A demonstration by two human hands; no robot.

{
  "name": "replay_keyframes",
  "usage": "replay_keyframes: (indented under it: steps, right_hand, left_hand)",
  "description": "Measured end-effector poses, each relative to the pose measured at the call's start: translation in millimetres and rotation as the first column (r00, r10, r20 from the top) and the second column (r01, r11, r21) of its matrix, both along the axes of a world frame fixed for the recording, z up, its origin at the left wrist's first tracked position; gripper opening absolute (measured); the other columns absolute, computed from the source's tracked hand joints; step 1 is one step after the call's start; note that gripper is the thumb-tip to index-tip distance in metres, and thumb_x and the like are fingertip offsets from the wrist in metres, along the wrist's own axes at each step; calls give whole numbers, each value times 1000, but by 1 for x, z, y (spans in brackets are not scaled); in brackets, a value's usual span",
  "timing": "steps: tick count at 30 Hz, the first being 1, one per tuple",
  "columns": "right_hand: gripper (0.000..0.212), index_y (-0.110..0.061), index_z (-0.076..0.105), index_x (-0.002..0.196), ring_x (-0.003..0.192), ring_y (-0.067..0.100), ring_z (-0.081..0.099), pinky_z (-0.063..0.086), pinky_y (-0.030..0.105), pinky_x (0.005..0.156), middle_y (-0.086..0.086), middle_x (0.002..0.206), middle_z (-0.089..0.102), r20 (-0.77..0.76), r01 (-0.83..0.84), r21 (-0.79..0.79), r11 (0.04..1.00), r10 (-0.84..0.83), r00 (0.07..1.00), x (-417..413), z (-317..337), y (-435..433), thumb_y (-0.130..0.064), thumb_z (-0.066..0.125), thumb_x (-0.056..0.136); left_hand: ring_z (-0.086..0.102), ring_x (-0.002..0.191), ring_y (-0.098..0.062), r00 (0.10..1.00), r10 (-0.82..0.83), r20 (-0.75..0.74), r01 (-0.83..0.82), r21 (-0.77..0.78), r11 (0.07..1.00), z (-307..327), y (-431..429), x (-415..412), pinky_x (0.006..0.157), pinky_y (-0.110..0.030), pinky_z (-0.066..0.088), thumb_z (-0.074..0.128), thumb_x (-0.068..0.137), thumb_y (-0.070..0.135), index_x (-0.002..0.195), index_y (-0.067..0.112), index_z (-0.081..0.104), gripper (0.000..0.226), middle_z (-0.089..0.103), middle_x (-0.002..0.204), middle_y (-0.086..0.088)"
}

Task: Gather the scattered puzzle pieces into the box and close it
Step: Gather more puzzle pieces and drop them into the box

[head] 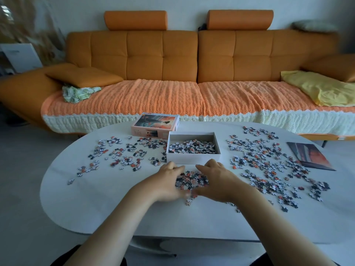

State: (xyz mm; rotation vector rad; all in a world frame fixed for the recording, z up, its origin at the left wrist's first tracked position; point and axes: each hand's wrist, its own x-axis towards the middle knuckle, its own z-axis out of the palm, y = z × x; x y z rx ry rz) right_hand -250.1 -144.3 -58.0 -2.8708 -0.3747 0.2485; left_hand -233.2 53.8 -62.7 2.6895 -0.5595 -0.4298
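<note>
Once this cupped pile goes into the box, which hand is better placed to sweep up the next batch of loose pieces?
Probably the right hand. The densest spread of pieces lies on its side of the open box. The left hand faces a thinner scatter, farther from it.

No text, brand or number can be read anywhere. The pink cardboard puzzle box lid (pixel 155 126) carries printed artwork. Any lettering on it is too blurred to make out.
</note>
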Motion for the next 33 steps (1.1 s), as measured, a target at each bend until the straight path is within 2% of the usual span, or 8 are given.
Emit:
replay_keyframes:
  steps: [4, 10, 14, 18, 21, 25, 29, 33]
  right_hand:
    - [57, -33, 53, 130, 111, 23, 47, 46, 37, 91, 2, 120, 43, -2, 8, 37, 999, -8, 1000, 7, -1, 12, -57, 65, 79]
    - [34, -30, 70, 109, 89, 18, 57, 49, 29, 77, -1, 103, 51, -33, 69, 189, 980, -64, 997, 16, 1, 18, -30, 76, 75]
    - [26, -25, 74, 103, 89, 14, 60, 50, 23, 78, -3, 101, 63, 36, 72, 225, 972, -82, 996, 21, 4, 17, -15, 68, 80]
    - [20, -25, 77, 92, 72, 11, 63, 50, 15, 61, -10, 88, 64, -10, 103, 242, 965, -104, 995, 25, 7, 16, -11, 71, 78]
    - [15, -28, 78, 85, 63, 7, 62, 45, 7, 52, -12, 80, 68, -16, 103, 274, 956, -103, 995, 31, 11, 13, -15, 74, 79]
    - [10, -29, 75, 80, 54, 4, 61, 51, 15, 51, -12, 71, 68, 32, 129, 422, 897, -157, 987, 41, 24, 6, -19, 77, 79]
    - [14, -28, 74, 76, 62, 10, 65, 54, 23, 60, -9, 66, 68, 191, 120, 572, 811, -274, 943, 58, 28, 6, -15, 77, 79]
    - [8, -22, 75, 85, 67, 3, 57, 40, 7, 56, -7, 81, 66, 288, 116, 643, 757, -378, 880, 76, 23, 12, -15, 76, 81]
  left_hand:
    - [34, 125, -11, 996, -40, 83, 45, -63, 997, -3, -8, 2, 102, -37, 41, 64, 86, 46, 135, 32, 51, 54, 40, 116, 5]
    - [56, 101, -15, 976, 0, 218, 30, -136, 990, -4, -9, 7, 84, -25, 44, 63, 90, 20, 116, 25, 68, 26, 54, 105, 3]
    - [57, 86, -11, 973, 49, 225, -3, -199, 980, -4, -8, 10, 75, -16, 40, 70, 87, 16, 105, 21, 73, 19, 56, 95, 7]
    - [61, 80, -6, 987, 84, 136, -48, -249, 967, -5, -7, 14, 66, -10, 40, 73, 85, 19, 100, 20, 73, 15, 66, 90, 8]
    - [62, 81, -4, 991, 97, 92, -69, -269, 961, -1, -5, 20, 67, -12, 43, 74, 84, 18, 97, 23, 72, 13, 67, 89, 10]
    - [62, 78, -2, 987, 149, 60, -115, -382, 917, 14, 0, 32, 67, -18, 47, 75, 84, 20, 90, 26, 71, 9, 67, 86, 12]
    - [57, 77, 4, 962, 241, 129, -149, -491, 858, 23, 1, 52, 63, -12, 39, 73, 86, 22, 94, 26, 69, 10, 64, 85, 16]
    - [54, 77, 6, 927, 280, 250, -126, -497, 859, 18, -7, 68, 67, -12, 40, 72, 87, 22, 100, 25, 71, 14, 63, 89, 17]
